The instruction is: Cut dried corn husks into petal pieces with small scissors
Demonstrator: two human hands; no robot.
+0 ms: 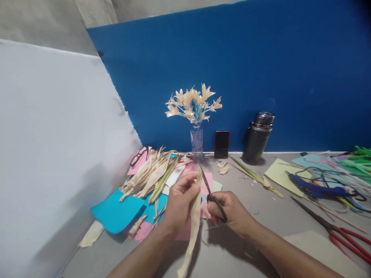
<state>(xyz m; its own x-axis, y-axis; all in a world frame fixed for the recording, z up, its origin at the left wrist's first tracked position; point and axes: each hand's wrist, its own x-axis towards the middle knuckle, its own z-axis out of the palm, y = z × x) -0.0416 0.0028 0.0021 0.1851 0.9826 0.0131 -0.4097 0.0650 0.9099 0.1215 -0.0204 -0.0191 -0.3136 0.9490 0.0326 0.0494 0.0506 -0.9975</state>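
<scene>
Pinched near its top in my left hand is a long, pale strip of dried corn husk, which hangs down toward the front of the table. My right hand grips a small pair of black-handled scissors. Their blades point up and away from me, right beside the tip of the husk; whether they touch it I cannot tell. Behind my hands stands a clear plastic bottle holding a bunch of pale husk flowers on blue stems.
Dried husks lie piled at left over coloured paper, with a blue sheet in front and glasses behind. A phone and a dark flask stand at the back. Rightward lie a blue glue gun and red-handled shears.
</scene>
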